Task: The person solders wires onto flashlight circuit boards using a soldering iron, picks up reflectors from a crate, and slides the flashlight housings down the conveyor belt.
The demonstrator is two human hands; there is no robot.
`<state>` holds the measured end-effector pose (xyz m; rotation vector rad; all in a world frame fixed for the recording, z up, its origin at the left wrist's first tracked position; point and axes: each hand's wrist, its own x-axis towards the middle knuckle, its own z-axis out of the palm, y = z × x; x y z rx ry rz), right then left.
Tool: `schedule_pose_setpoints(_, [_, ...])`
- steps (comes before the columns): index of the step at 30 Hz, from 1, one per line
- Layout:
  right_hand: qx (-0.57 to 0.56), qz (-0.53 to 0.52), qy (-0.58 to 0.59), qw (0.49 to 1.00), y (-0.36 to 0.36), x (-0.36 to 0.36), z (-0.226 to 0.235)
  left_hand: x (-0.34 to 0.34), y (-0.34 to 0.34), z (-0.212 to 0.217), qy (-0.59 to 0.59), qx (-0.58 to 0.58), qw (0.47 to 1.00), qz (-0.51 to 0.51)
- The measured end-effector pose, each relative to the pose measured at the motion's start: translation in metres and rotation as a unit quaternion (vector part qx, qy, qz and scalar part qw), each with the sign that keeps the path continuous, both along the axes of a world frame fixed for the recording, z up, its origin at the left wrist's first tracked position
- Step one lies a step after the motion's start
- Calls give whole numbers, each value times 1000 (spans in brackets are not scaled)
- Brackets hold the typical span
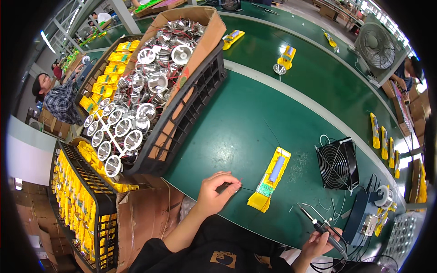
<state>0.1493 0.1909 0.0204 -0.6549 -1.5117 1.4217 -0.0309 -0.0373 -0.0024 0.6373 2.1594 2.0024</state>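
Note:
On the green bench lies a yellow plastic housing (258, 201) with a blue cylindrical battery (276, 169) and a small green circuit board (265, 189) in it. A thin dark wire (247, 189) runs from beside the board to my left hand (217, 193), whose thumb and finger are pinched on it. Another thin wire rises from the housing's far end. My right hand (318, 243) is wrapped round a black soldering iron (322, 228) at the near right, with a thin metal feed tube along it. The iron's tip stays apart from the housing.
A black crate (190, 110) of silver reflector cups (158, 83) and yellow housings stands left, another crate (108, 204) below it. A small black fan (337, 164) and blue soldering station (359, 216) sit right. Beyond, a green conveyor (332, 86) carries housings. People work farther off.

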Motion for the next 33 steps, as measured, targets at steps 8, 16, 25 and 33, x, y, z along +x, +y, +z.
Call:
schedule_pose_setpoints(8, [32,-4,-36,999,-3,-11,-1,35,12,3,154,-72,982,82])
schedule_pose_setpoints(16, [23,14,-15,1000,4,-26,-1,38,11,19,116,-148,982,-1])
schedule_pose_setpoints(25, [14,60,-18,998,10,-32,-6,33,15,17,82,-127,988,-29])
schedule_pose_setpoints(33, [-9,84,-18,996,4,-35,-2,43,24,12,26,-88,994,51])
